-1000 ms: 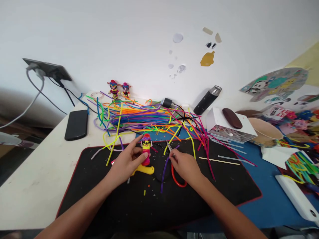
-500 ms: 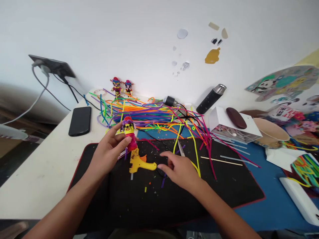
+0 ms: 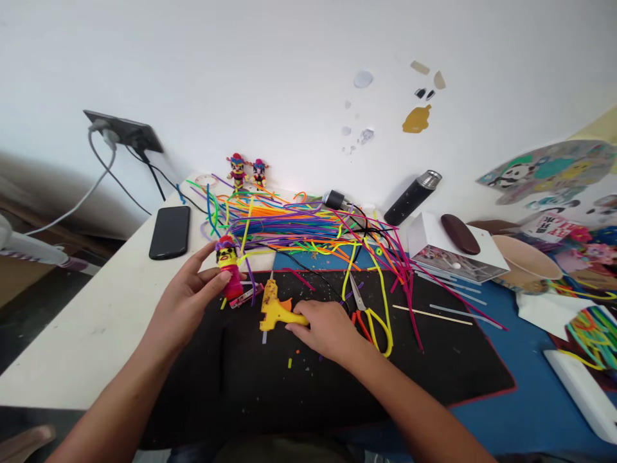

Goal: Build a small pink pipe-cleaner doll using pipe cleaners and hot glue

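Note:
My left hand point(image 3: 195, 289) is closed around a small doll point(image 3: 229, 269) made of pipe cleaners, with a pink body, a yellow face and a red and purple top. My right hand point(image 3: 322, 326) grips the handle of a yellow glue gun point(image 3: 274, 308), which has an orange trigger and lies on the black mat point(image 3: 250, 399). Beside the doll rests a small reddish tool point(image 3: 247, 294), too small to name. Orange-and-yellow-handled scissors point(image 3: 359, 302) lie just beyond my right hand.
Behind the mat spreads a heap of coloured pipe cleaners point(image 3: 289, 225). Two similar dolls point(image 3: 237, 170) stand against the wall. A phone point(image 3: 169, 233) lies at left; a black flask point(image 3: 412, 198), a white box point(image 3: 456, 251) and clear glue sticks point(image 3: 453, 284) are at right.
My right hand has closed on the glue gun's handle. My left hand has moved left with the doll, away from the glue gun's nozzle. The camera view has shifted slightly.

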### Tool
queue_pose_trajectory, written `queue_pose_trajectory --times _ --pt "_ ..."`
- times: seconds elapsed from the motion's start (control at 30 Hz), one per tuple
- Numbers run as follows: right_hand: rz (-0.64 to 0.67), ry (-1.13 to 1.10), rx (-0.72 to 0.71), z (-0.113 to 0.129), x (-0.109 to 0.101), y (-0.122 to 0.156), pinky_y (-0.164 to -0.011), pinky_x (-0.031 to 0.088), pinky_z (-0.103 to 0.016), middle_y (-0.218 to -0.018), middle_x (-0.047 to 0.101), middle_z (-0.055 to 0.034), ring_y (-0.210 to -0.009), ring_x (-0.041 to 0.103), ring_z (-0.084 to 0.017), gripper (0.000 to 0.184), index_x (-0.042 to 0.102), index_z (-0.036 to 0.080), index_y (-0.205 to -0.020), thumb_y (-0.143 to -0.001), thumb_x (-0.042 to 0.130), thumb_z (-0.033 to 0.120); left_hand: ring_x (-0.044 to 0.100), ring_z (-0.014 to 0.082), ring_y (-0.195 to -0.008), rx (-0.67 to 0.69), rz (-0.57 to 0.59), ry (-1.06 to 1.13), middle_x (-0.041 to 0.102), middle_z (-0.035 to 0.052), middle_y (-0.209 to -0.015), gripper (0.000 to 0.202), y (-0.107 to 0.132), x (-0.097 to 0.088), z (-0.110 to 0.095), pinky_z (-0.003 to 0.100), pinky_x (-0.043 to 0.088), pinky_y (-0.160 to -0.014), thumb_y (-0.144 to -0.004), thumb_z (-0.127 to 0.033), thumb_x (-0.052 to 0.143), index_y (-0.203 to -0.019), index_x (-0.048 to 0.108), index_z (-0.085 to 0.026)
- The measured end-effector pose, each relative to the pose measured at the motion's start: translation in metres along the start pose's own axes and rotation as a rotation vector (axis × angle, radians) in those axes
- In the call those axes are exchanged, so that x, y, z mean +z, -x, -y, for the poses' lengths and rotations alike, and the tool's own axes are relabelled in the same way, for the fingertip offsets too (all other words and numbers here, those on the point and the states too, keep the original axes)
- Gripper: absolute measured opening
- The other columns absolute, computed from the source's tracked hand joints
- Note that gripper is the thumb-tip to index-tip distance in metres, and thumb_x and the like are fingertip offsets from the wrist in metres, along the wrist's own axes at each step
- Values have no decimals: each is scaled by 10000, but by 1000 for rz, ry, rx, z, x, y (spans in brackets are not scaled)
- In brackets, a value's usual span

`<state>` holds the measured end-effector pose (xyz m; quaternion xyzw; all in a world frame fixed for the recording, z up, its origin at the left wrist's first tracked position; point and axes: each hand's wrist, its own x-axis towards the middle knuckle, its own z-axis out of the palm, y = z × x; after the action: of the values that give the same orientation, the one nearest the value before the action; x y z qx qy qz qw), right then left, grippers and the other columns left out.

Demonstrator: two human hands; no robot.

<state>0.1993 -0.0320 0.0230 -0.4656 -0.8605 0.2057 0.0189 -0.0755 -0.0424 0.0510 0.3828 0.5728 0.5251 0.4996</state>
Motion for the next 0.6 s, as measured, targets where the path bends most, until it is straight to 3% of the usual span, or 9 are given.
queue_pose_trajectory --times 0.1,0.23,0.33,0.43,0.6 --pt "-101 -223 38 -4 8 6 -636 370 -265 -787 728 8 -680 648 -157 182 754 221 -956 -961 755 403 784 274 -961 -6 -34 12 847 39 -961 943 1 -6 3 401 609 -932 -862 -512 842 -1651 406 -234" --pt "-310 -605 168 -12 10 17 -569 335 -254 -588 456 71 -552 453 -127 241 754 208 -932 -925 723 447 775 300 -958 -12 -61 -31 844 61 -935 1002 4 -5 5 427 590 -938 -849 -575 823 -1656 377 -183" --pt "-436 -834 263 -18 4 22 -538 326 -259 -598 415 69 -541 395 -128 309 730 190 -900 -919 680 494 776 312 -940 -38 51 -120 834 99 -962 1072 6 8 10 431 583 -894 -814 -631 814 -1652 354 -145" --pt "-527 -952 311 -21 0 25 -521 320 -264 -611 438 58 -541 373 -128 347 707 185 -878 -911 679 529 756 278 -885 -38 234 -263 819 76 -959 1025 8 31 18 412 558 -860 -858 -595 755 -1660 310 -138" --pt "-530 -957 304 -24 6 31 -522 331 -264 -601 409 63 -539 374 -128 344 722 180 -867 -897 695 522 707 235 -797 29 384 -483 784 19 -854 822 6 69 27 349 515 -790 -923 -443 642 -1638 359 -151"
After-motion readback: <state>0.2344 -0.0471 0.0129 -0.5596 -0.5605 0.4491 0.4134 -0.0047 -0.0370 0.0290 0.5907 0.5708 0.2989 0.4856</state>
